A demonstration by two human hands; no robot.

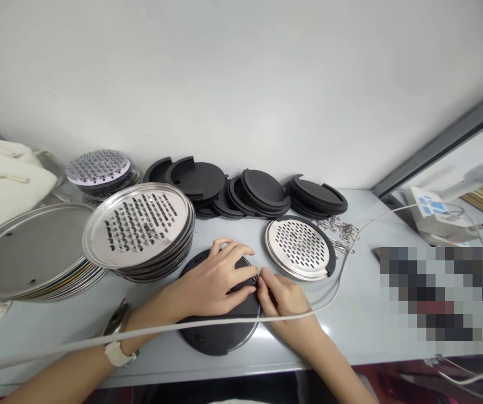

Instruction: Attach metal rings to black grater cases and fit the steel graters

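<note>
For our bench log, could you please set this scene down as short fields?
Left hand: over a black disc
Right hand: fingertips at the disc's right edge; anything pinched is too small to tell
Left side: stacked grater plates
Right side: perforated silver plate
Along wall: black notched discs
Foreground: white cable crossing the view

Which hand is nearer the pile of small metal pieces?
Right. The right hand is at the right edge of the black disc, front-left of the pile; the left hand is farther left, on the disc.
</note>
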